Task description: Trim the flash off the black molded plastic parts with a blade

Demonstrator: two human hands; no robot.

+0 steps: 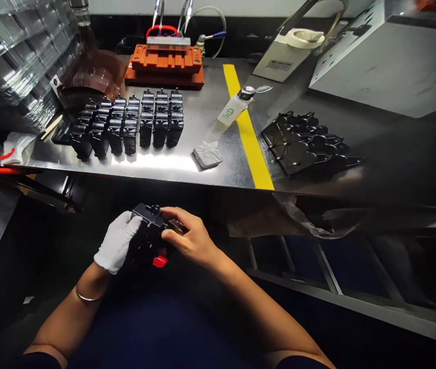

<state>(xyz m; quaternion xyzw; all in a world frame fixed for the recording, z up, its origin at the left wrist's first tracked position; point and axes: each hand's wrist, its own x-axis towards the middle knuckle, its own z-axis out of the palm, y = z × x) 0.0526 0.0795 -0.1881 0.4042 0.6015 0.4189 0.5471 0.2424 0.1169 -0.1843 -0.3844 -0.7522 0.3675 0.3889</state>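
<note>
A black moulded plastic part [149, 214] is held up in front of the bench, over my lap. My left hand [117, 243], in a white glove, grips its left side with the thumb on top. At the part's right end, the thumb and forefinger of my bare right hand [190, 237] close on it. Something shiny shows between those fingers, too small to make out. Just below the part is a small red piece [160, 261]; whether it belongs to a tool or to the part cannot be seen.
Rows of black plastic parts [123, 125] stand on the metal bench [202, 177]. Behind them is an orange fixture [167, 61]. A white bottle [235, 106], a folded white cloth pad [207, 154], yellow tape [246, 130] and more black parts [306, 141] lie rightward. Clear trays [21, 56] are stacked left.
</note>
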